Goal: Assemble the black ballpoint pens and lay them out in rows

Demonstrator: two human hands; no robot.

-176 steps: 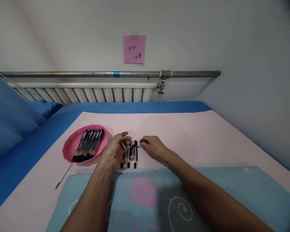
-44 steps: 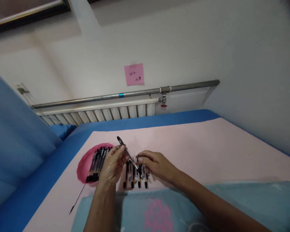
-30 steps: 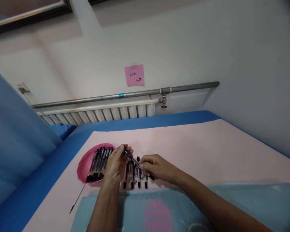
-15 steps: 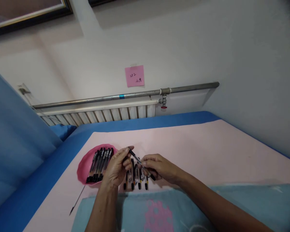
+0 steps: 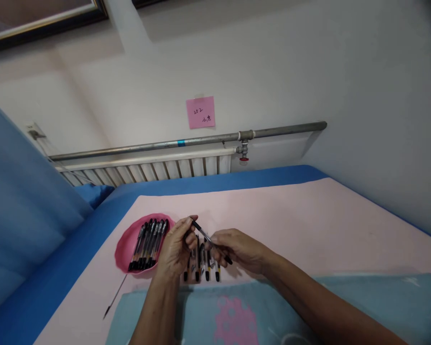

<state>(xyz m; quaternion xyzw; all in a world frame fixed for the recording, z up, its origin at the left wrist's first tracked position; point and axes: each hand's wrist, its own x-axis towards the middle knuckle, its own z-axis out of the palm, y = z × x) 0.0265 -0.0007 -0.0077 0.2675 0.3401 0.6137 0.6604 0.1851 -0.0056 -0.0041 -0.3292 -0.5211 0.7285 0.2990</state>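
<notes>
Between my two hands a pen [image 5: 203, 233] is held at a slant, its upper end to the left. My left hand [image 5: 177, 242] pinches the dark upper end with thumb and fingers. Around the barrel lower down, my right hand [image 5: 235, 247] is closed, and a black end sticks out below its fingers. Under the hands several pens with black ends [image 5: 207, 274] lie side by side on the pink sheet, with small clear parts among them, partly hidden by my fingers. Left of my left hand, a pink bowl [image 5: 124, 247] holds a row of black pens [image 5: 149, 244].
A thin pen refill [image 5: 115, 297] lies on the pink sheet [image 5: 290, 225] below the bowl. Light blue cloth [image 5: 201, 316] covers the near edge. Behind stand a white radiator [image 5: 165, 170] and a metal pipe [image 5: 136, 151]; a blue curtain [image 5: 21, 215] hangs at left.
Both hands keep their hold on the pen, which has shifted very slightly upward at its lower end. The pens in the bowl and on the sheet stay where they were.
</notes>
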